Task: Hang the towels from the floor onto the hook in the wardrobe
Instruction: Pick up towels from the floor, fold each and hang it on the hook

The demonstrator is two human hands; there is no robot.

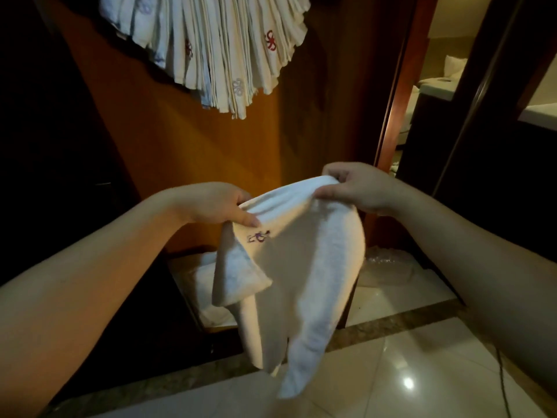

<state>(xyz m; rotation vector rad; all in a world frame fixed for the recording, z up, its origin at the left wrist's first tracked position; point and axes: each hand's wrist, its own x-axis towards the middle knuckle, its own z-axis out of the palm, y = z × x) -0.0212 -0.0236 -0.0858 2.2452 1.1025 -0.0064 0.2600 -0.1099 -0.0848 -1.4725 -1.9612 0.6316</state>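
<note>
A white towel (298, 267) with a small purple embroidered mark hangs in front of me, held up by both hands. My left hand (214, 203) pinches its upper left edge beside the mark. My right hand (355, 187) pinches the upper right corner, a little higher. Several white towels (217, 46) with red, blue and grey marks hang bunched together at the top of the wardrobe; the hook itself is hidden. More white towels (208, 285) lie on the floor inside the wardrobe, partly behind the held one.
The wardrobe's brown wooden back panel (187, 152) stands ahead, with a dark door at left. A crumpled clear plastic bag (388, 267) lies on the glossy tiled floor (391, 372). A doorway at right opens onto a room with a bed (437, 82).
</note>
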